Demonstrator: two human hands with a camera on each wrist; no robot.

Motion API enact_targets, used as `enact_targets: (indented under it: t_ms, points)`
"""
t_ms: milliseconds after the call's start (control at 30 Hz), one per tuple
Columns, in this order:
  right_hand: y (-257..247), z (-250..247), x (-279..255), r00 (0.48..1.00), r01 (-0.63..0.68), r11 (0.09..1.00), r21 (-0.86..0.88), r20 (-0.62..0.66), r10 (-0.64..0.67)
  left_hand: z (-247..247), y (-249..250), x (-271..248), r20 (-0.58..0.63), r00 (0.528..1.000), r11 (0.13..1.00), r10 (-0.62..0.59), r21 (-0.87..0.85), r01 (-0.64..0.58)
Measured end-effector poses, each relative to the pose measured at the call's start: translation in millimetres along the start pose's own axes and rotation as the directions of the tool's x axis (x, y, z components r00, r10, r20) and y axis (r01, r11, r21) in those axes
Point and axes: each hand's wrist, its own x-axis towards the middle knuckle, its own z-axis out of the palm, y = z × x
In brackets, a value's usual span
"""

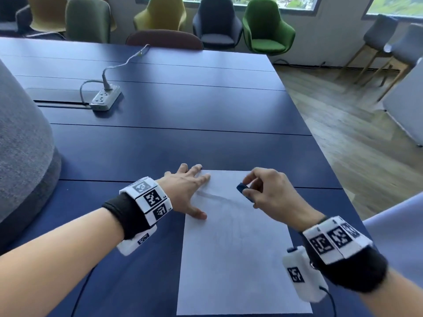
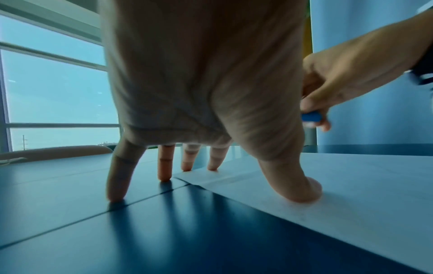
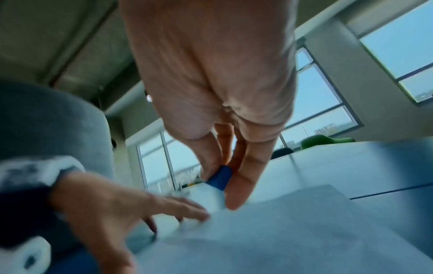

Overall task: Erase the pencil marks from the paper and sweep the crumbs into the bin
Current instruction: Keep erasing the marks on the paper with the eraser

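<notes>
Paper (image 1: 238,248) lies flat on blue tabletop (image 1: 183,110), long side running away from person. Left hand (image 1: 186,191) spread, fingers straight; thumb (image 2: 295,187) and two fingertips press paper's far-left corner area, other two fingers on tabletop just beside the edge. Right hand (image 1: 272,193) w/ grip closed: thumb & fingers pinch blue eraser (image 1: 243,189) over paper's far end, just right of left hand; eraser-to-sheet contact can't be confirmed. Faint pencil marks (image 1: 217,196) run btwn both hands and toward person. Power strip (image 1: 105,98) sits well beyond left hand.
</notes>
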Motion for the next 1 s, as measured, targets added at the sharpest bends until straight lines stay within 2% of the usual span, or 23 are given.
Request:
enact_targets:
  t_ms: [133,233,367,467,567,700,767,867,933,1000]
  points:
    - [1,20,47,0.999,0.015,0.995,-0.098,0.036,-0.012,-1,-5,3,0.101,0.992,0.986,-0.078,-0.142,0.092]
    - [0,26,67,0.999,-0.019,0.987,-0.162,0.033,0.024,1,-9,4,0.112,0.991,0.979,-0.079,-0.179,0.099]
    - [5,33,75,0.999,-0.053,0.990,-0.134,-0.002,0.053,1,-9,7,0.097,0.992,0.980,-0.085,-0.172,0.101]
    - [6,44,71,0.999,0.001,0.999,-0.053,0.033,0.001,0,-9,8,0.092,0.992,0.985,-0.085,-0.142,0.098]
    - [8,38,76,0.999,0.013,0.995,-0.101,0.054,-0.008,2,-12,11,0.089,0.993,0.989,-0.081,-0.118,0.091]
    - [22,21,82,0.999,-0.052,0.994,-0.097,-0.004,0.052,-4,-7,11,0.022,1.000,1.000,-0.011,0.003,0.011]
    - [25,22,77,0.999,-0.039,0.996,-0.079,0.031,0.042,-12,-1,13,-0.028,0.997,0.995,0.074,0.070,-0.072]
    - [26,25,72,0.998,0.003,0.999,-0.053,0.065,0.000,-22,3,23,-0.065,0.985,0.986,0.157,0.063,-0.153]
    - [29,23,73,0.998,0.003,0.997,-0.073,0.069,0.002,-26,-1,30,-0.057,0.987,0.987,0.149,0.072,-0.145]
    - [31,21,75,0.997,-0.003,0.995,-0.100,0.080,0.011,-27,-7,34,0.002,0.994,0.992,0.110,0.068,-0.110]
